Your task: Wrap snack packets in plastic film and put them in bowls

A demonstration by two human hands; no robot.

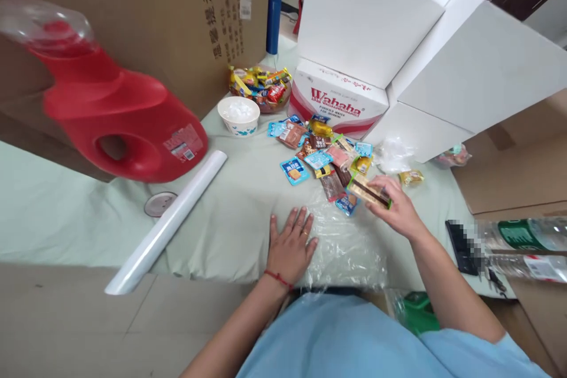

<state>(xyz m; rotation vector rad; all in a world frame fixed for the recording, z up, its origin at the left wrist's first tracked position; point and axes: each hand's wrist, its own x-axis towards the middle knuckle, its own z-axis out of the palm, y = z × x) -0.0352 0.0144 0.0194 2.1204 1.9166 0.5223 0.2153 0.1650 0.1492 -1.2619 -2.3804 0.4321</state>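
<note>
My left hand lies flat on the green tablecloth with its fingers spread, at the edge of a clear plastic sheet. Between the thumb and fingers of my right hand is a wrapped snack bar, pale with a dark stripe and green ends. It is raised at the near right side of a loose pile of packaged snacks. Blue packets, brown and pink packs and yellow-wrapped pieces make up the pile. A blue snack packet lies at its left edge, and another blue packet rests just left of my right hand.
A Wahaha carton, a bowl of wrapped snacks and a paper bowl stand behind. Leftward are a red detergent bottle and a white roll. Clear bottles and a dark phone-like object lie right.
</note>
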